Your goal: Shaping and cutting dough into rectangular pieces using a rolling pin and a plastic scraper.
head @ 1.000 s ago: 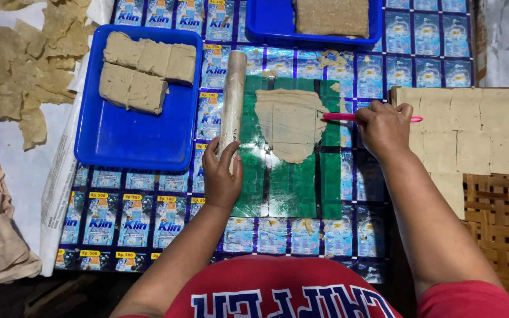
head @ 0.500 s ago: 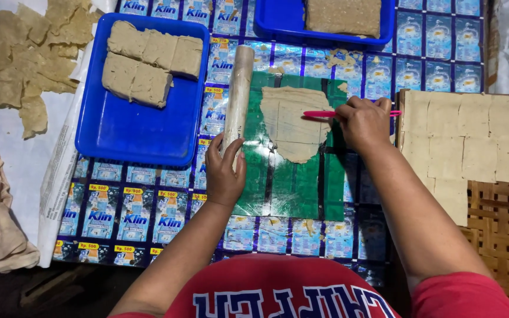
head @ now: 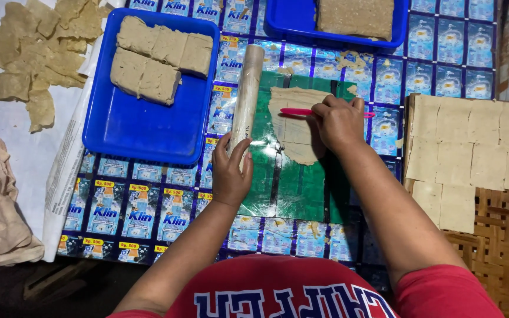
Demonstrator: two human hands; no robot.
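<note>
I see my left hand [head: 231, 174] curled around the near end of the rolling pin [head: 247, 94]; my right hand [head: 338, 122] pinches a pink tool [head: 297, 111] flat on the dough sheet [head: 293, 126] lying on green plastic [head: 290, 182]. Beyond, a blue tray [head: 131, 129] holds dough blocks [head: 157, 59]; cut squares [head: 472, 147] cover the woven mat on the right.

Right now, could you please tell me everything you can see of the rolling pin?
The rolling pin is a plain pale cylinder, wood by the look, with no handles. It lies flat, nearly lengthwise away from the person, along the left edge of the green sheet, beside the blue tray. The left hand grips its near end.
</note>
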